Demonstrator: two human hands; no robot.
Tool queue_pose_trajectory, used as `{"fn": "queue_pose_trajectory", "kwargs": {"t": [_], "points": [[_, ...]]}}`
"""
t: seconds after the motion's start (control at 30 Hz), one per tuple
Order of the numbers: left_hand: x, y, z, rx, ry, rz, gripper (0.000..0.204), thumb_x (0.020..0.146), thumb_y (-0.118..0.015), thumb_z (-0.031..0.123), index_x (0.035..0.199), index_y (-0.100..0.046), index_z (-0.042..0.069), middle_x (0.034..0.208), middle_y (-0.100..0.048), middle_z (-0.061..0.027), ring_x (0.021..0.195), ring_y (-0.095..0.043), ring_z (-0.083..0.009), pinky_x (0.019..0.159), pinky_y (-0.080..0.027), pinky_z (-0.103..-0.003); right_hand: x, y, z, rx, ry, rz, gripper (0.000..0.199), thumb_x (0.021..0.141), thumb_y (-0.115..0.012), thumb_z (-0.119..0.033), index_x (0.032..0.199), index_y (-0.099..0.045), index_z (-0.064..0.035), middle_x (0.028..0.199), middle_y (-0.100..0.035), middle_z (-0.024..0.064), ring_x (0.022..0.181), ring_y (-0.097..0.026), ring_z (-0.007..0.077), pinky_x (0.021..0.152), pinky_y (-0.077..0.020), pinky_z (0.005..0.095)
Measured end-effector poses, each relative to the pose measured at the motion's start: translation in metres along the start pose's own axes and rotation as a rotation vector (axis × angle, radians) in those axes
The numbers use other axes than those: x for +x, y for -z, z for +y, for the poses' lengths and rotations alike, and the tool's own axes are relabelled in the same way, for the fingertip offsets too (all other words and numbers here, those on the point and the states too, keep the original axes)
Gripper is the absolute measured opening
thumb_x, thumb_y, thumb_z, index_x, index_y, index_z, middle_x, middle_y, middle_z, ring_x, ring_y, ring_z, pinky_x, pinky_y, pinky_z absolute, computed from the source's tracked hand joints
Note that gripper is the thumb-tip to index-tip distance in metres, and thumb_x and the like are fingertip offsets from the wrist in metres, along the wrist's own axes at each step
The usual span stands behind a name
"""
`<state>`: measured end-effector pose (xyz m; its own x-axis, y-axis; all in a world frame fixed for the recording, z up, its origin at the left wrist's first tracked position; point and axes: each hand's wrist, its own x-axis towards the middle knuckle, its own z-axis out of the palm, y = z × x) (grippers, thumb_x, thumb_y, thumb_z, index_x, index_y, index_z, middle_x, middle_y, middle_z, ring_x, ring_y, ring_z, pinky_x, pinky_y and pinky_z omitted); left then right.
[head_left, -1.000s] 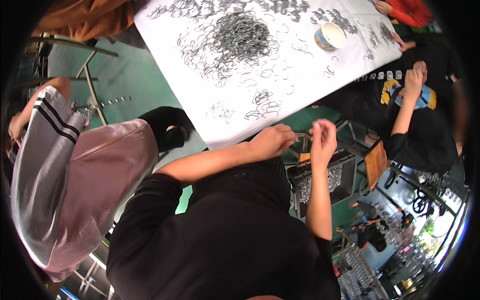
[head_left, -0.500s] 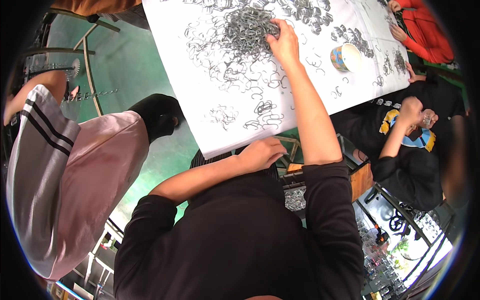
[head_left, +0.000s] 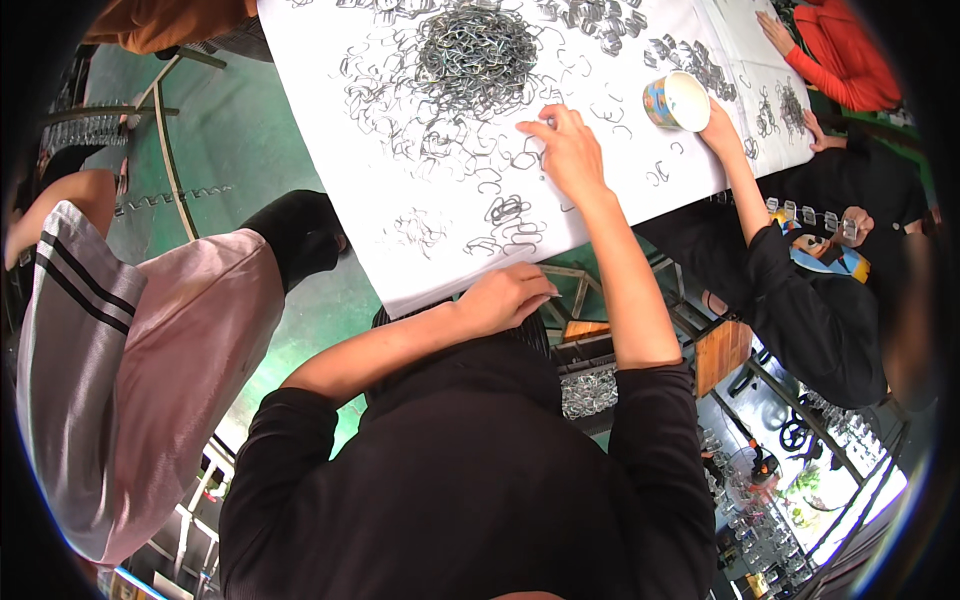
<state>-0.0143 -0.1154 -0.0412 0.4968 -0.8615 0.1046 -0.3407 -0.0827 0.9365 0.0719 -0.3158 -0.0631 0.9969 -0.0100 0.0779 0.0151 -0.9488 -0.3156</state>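
Just over the near edge of the white-covered table point(head_left: 365, 265), my left hand point(head_left: 500, 297) is held in front of my body. Its fingers are curled together, and whatever they may hold is hidden. My right hand point(head_left: 573, 155) is low over the tabletop, thumb and fingers apart, close to loose bent metal wire pieces point(head_left: 530, 158). A small dark spot shows between its fingers, too small to name. Beyond it lies a dense heap of grey C-shaped wire pieces point(head_left: 478, 58). A smaller cluster of such pieces point(head_left: 508, 210) lies nearer to me.
A paper cup point(head_left: 685, 102) stands right of my hand, touched by a co-worker's hand point(head_left: 718, 130). That person in black sits at the right and holds a strip of clips. Someone in red point(head_left: 850, 60) is farther off. A person in pink point(head_left: 200, 330) is at my left.
My right hand has left the heap and come nearer to me, its fingers now apart. The co-worker's hand has reached the paper cup. My left hand stays about where it was.
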Motion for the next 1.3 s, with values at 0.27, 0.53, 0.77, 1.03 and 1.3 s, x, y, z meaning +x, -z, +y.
{"fn": "queue_pose_trajectory", "kwargs": {"t": [0.27,0.53,0.77,1.03,1.3], "points": [[0.004,-0.007,0.005,0.028,0.000,0.003,0.013,0.078,-0.066,0.004,0.091,-0.065,0.004,0.086,-0.062,-0.0103,0.080,-0.061,-0.0296,0.070,-0.052,-0.038,0.016,-0.013,-0.027,0.051,0.160,0.009,0.050,0.069,-0.055,0.007,0.104,-0.069,-0.0271,0.093,-0.054,0.0002,0.094,-0.054,0.0193,0.076,-0.0469,0.0330],[0.000,-0.011,0.007,0.039,-0.001,0.019,0.015,0.078,-0.065,0.004,0.094,-0.065,0.005,0.086,-0.062,-0.0093,0.079,-0.060,-0.0293,0.070,-0.051,-0.038,0.010,0.011,0.012,0.166,-0.118,-0.047,0.016,0.079,-0.064,-0.011,0.093,-0.069,-0.0163,0.089,-0.061,0.0048,0.086,-0.061,0.0245,0.073,-0.0489,0.0383],[0.002,-0.009,0.011,0.044,-0.011,-0.002,0.017,0.078,-0.064,0.003,0.095,-0.065,0.005,0.088,-0.062,-0.0094,0.081,-0.061,-0.0290,0.071,-0.051,-0.037,0.042,-0.013,-0.027,0.035,-0.034,-0.213,0.008,0.081,-0.064,-0.015,0.086,-0.063,-0.0087,0.091,-0.063,0.0074,0.085,-0.062,0.0255,0.073,-0.0488,0.0387],[0.003,-0.004,0.012,0.055,-0.044,0.026,0.019,0.079,-0.063,0.000,0.098,-0.065,0.004,0.087,-0.062,-0.0104,0.081,-0.061,-0.0293,0.070,-0.051,-0.037,0.009,-0.003,-0.021,0.238,-0.219,-0.055,0.013,0.080,-0.066,-0.011,0.085,-0.058,-0.0019,0.085,-0.064,0.0126,0.075,-0.063,0.0256,0.061,-0.0485,0.0348],[0.020,-0.002,0.022,0.047,-0.065,0.037,0.021,0.080,-0.062,-0.001,0.100,-0.065,0.004,0.083,-0.061,-0.0106,0.075,-0.061,-0.0274,0.066,-0.049,-0.035,-0.117,0.080,-0.044,1.255,-0.660,0.387,0.036,0.080,-0.066,0.002,0.108,-0.044,0.0016,0.083,-0.063,0.0129,0.072,-0.065,0.0181,0.060,-0.0516,0.0252]]}}
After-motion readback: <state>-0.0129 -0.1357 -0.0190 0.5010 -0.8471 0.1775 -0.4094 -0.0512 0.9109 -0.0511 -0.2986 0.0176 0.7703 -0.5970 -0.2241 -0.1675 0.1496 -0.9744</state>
